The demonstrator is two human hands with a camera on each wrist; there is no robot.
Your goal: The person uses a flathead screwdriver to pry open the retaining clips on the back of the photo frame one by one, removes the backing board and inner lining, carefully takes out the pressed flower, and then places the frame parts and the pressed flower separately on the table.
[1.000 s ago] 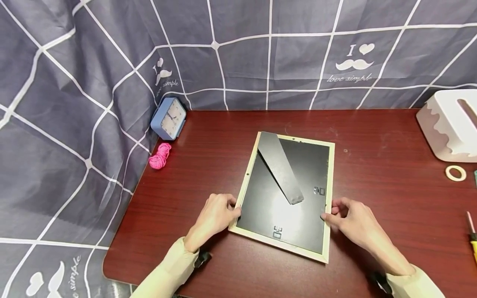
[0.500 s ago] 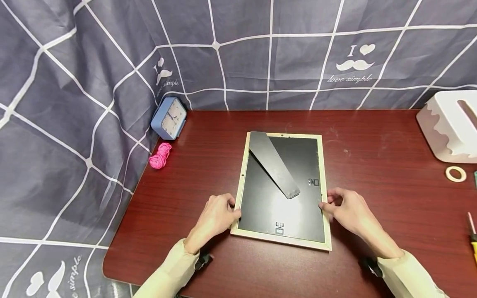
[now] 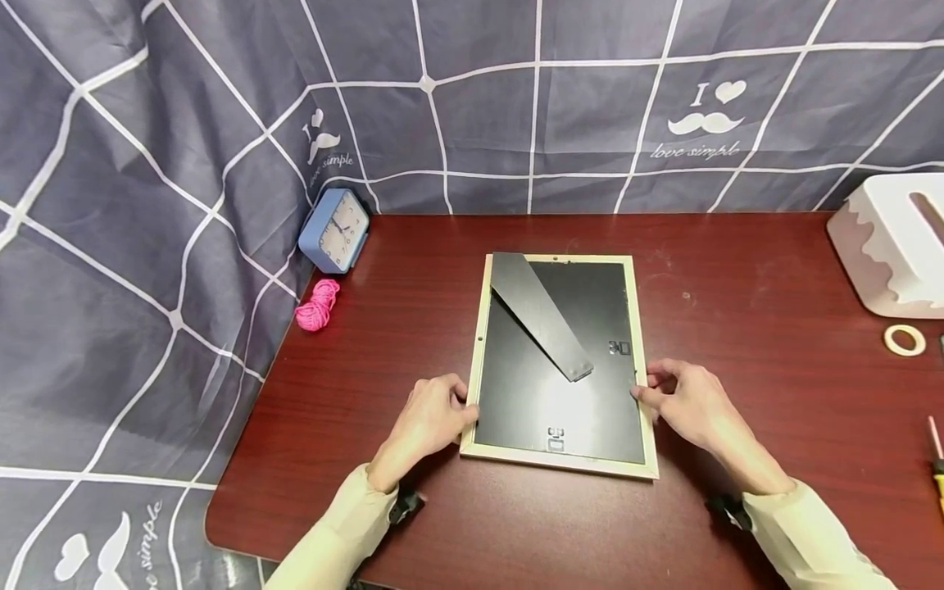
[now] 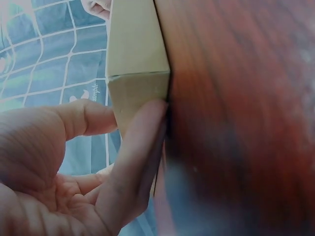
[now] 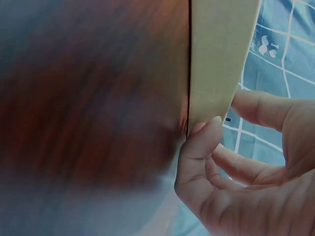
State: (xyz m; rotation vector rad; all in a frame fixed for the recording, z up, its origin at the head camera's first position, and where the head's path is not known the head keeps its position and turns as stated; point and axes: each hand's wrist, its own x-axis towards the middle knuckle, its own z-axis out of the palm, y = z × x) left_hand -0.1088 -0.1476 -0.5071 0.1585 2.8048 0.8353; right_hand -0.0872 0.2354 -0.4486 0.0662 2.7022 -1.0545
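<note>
Both hands, left (image 3: pixel 431 419) and right (image 3: pixel 682 406), pinch opposite sides of the face-down frame (image 3: pixel 562 365) at centre of the counter (image 3: pixel 752 344).

A home craft corner, by the look of it: a small reddish wood-grain worktop (image 3: pixel 413 270) backed by a draped grey grid-patterned cloth (image 3: pixel 147 164), with a blue alarm clock (image 3: pixel 333 229) and pink cord (image 3: pixel 318 305) at the cloth's foot.

A cream-edged picture frame (image 3: pixel 564 365) is laid face down at the frame's centre, black backing upward, its stand flap (image 3: pixel 541 315) folded diagonally across the upper left.
</note>
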